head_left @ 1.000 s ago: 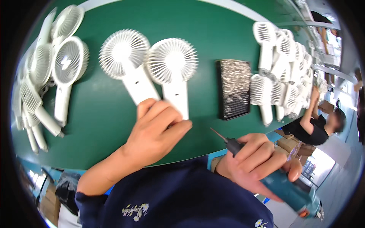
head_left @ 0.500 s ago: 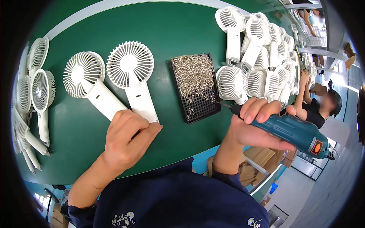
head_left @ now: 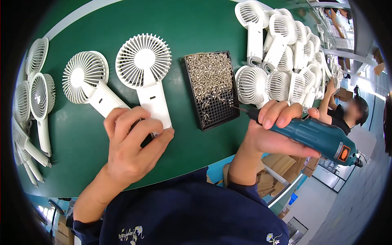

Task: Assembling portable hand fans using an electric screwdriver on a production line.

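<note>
Two white handheld fans lie on the green table before me, grilles facing up. My left hand [head_left: 132, 143] is closed with curled fingers at the lower end of the left fan [head_left: 83, 77]; a dark part shows between the fingers. The thumb side touches the bottom of the right fan's handle [head_left: 154, 102]. In my right hand [head_left: 271, 128] is a teal electric screwdriver [head_left: 312, 136], held level with its thin bit pointing left. That bit's tip is at the right edge of a black screw tray [head_left: 216, 118], where small silvery screws [head_left: 208, 75] heap over the far part.
Many white fans [head_left: 281, 61] are piled at the right, beyond the screwdriver. More fans [head_left: 38, 96] stack along the left rim of the table [head_left: 196, 24]. A person in a black cap [head_left: 355, 110] works at the far right. Cardboard [head_left: 281, 167] lies below the table edge.
The fingers of my left hand have lifted and spread a little, baring the dark part. The two fan heads have moved slightly apart. The screwdriver stays nearly in place beside the tray.
</note>
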A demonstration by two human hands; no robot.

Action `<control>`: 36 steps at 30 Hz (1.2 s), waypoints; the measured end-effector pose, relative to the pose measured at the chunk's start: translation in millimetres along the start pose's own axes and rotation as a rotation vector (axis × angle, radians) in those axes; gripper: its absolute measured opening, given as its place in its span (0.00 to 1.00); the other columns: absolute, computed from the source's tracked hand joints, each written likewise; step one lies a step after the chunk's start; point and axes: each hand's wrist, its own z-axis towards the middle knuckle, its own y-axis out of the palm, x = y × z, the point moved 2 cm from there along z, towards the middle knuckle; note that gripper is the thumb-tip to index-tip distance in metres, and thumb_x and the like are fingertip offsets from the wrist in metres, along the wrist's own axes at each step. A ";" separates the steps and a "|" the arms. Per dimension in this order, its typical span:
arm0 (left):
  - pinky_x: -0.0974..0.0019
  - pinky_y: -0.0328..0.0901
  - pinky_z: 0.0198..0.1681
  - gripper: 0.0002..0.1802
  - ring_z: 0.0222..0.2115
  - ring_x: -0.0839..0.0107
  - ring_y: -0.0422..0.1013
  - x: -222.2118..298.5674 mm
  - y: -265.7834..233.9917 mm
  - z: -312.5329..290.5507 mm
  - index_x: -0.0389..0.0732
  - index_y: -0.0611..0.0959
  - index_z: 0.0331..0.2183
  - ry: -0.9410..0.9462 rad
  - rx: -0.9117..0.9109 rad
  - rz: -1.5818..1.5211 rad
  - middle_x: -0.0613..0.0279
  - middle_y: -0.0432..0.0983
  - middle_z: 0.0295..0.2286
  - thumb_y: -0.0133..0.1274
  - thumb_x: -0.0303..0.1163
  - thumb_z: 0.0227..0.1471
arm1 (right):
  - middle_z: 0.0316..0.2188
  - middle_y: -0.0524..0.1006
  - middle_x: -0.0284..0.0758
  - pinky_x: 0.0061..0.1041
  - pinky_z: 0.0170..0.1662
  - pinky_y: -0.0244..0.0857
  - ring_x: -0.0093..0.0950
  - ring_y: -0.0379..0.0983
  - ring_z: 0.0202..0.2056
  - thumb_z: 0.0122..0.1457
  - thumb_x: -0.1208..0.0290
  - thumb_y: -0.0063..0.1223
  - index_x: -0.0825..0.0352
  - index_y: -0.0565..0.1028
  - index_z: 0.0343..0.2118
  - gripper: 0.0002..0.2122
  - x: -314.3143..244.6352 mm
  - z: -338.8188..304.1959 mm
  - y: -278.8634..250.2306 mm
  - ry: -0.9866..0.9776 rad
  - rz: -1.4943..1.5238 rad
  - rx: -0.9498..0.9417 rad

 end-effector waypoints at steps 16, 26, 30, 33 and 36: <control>0.53 0.52 0.52 0.19 0.48 0.64 0.69 -13.7 -12.8 -3.3 0.42 0.83 0.33 -0.062 -0.188 0.027 0.70 0.77 0.39 0.65 0.31 0.32 | 0.14 0.64 0.30 0.18 0.10 0.51 0.21 0.57 0.09 0.55 0.28 0.26 0.59 0.63 0.46 0.35 6.1 1.0 0.9 0.025 -0.067 0.085; 0.54 0.51 0.53 0.23 0.49 0.62 0.68 -17.5 -11.9 -1.2 0.42 0.83 0.36 -0.025 -0.253 0.036 0.67 0.78 0.42 0.67 0.35 0.31 | 0.13 0.62 0.29 0.18 0.10 0.49 0.20 0.55 0.08 0.53 0.26 0.22 0.58 0.64 0.47 0.37 5.1 2.1 3.5 0.016 -0.093 0.023; 0.54 0.52 0.53 0.23 0.49 0.62 0.68 -15.7 -11.3 -3.0 0.42 0.83 0.35 -0.024 -0.236 0.039 0.67 0.78 0.41 0.67 0.35 0.31 | 0.16 0.65 0.32 0.22 0.12 0.54 0.24 0.59 0.10 0.51 0.24 0.24 0.60 0.63 0.49 0.40 5.8 0.4 -3.9 0.030 0.000 -0.106; 0.54 0.52 0.53 0.23 0.49 0.63 0.68 -13.7 -10.1 0.2 0.42 0.84 0.35 -0.036 -0.230 0.059 0.68 0.78 0.41 0.67 0.35 0.30 | 0.18 0.67 0.35 0.26 0.14 0.58 0.28 0.63 0.12 0.49 0.23 0.27 0.62 0.62 0.51 0.43 3.8 2.5 -2.9 0.031 0.052 -0.211; 0.54 0.52 0.53 0.25 0.48 0.62 0.68 -12.1 -8.1 1.2 0.41 0.83 0.36 -0.039 -0.209 0.039 0.66 0.77 0.43 0.67 0.35 0.29 | 0.18 0.66 0.35 0.26 0.14 0.58 0.28 0.62 0.12 0.49 0.23 0.27 0.62 0.62 0.51 0.43 3.7 -1.0 0.9 0.021 0.023 -0.192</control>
